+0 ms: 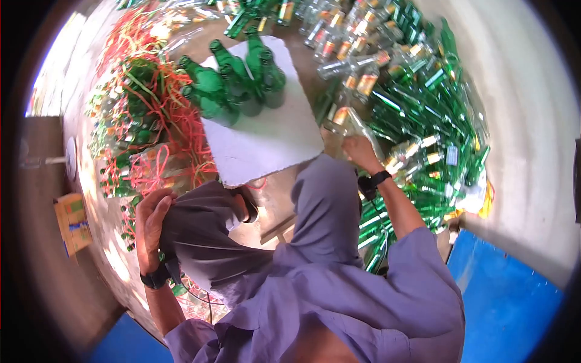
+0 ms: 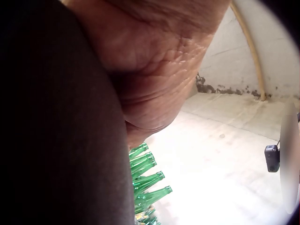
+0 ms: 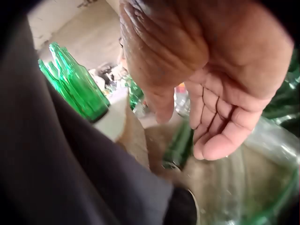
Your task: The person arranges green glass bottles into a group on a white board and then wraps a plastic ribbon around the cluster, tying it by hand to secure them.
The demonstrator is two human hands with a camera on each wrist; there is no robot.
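Observation:
Several green bottles (image 1: 212, 91) stand grouped at the far end of a pale board (image 1: 266, 145) in front of the knees. My right hand (image 1: 361, 152) is low beside the right knee, next to a clear bottle (image 1: 368, 131). In the right wrist view that hand (image 3: 211, 79) has relaxed, slightly bent fingers and holds nothing; a dark green bottle (image 3: 179, 147) lies beyond the fingertips. My left hand (image 1: 152, 224) rests on the left knee, holding nothing. The left wrist view shows its palm side (image 2: 159, 84) close to dark cloth, with green bottle necks (image 2: 152, 178) below.
A large heap of green and clear bottles (image 1: 411, 103) lies to the right. On the left are red strings (image 1: 181, 121) tangled over more bottles. A cardboard box (image 1: 72, 224) stands at the far left, and blue sheets (image 1: 508, 296) lie at the lower corners.

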